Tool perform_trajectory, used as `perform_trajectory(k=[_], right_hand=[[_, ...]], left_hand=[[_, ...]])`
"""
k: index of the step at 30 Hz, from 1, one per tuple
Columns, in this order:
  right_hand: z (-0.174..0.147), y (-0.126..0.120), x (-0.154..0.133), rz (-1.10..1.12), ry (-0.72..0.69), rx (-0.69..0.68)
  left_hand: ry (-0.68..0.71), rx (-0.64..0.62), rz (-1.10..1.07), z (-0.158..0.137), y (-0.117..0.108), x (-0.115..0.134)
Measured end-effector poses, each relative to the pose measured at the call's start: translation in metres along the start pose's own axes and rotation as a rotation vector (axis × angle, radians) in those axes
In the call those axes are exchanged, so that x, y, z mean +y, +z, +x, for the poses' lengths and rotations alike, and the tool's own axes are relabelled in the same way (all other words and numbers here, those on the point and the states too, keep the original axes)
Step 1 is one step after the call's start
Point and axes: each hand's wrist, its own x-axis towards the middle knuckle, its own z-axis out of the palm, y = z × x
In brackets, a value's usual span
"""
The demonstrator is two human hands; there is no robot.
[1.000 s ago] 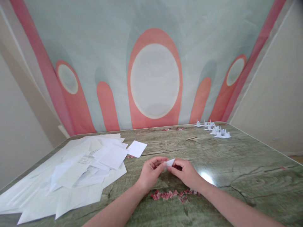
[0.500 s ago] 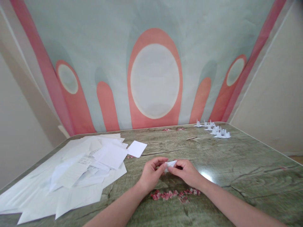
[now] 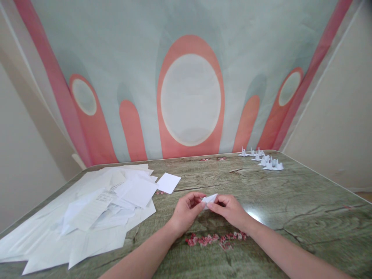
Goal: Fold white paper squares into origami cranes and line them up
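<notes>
A small folded piece of white paper (image 3: 209, 199) is pinched between my two hands, just above the middle of the table. My left hand (image 3: 189, 211) grips its left side with thumb and fingers. On the other side my right hand (image 3: 229, 210) holds it, the thumb pressed to its lower edge. One pointed, folded part sticks up and to the right between the fingertips. The rest of the fold is hidden behind my fingers.
A loose heap of white sheets (image 3: 95, 240) covers the left of the table (image 3: 314, 236). One white square of paper (image 3: 168, 183) lies at its right edge. Several folded white paper cranes (image 3: 273, 164) stand at the far right corner. Behind hangs a patterned cloth (image 3: 190, 151).
The folded paper has turned slightly, and more of its pointed part now shows above the fingertips. My right thumb has shifted a little. The sheets and cranes have stayed in place.
</notes>
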Motion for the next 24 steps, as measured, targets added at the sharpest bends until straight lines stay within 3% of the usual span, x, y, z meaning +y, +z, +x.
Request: perform_trajectory(k=[9, 24], right_hand=[[0.0016, 0.0002, 0.0038, 0.102, 0.007, 0.039], [0.0019, 0.0006, 0.0074, 0.149, 0.018, 0.041]], left_hand=[[-0.053, 0.002, -0.091, 0.0001, 0.0023, 0.0089], [-0.12, -0.057, -0.066, 0.0005, 0.0014, 0.0077]])
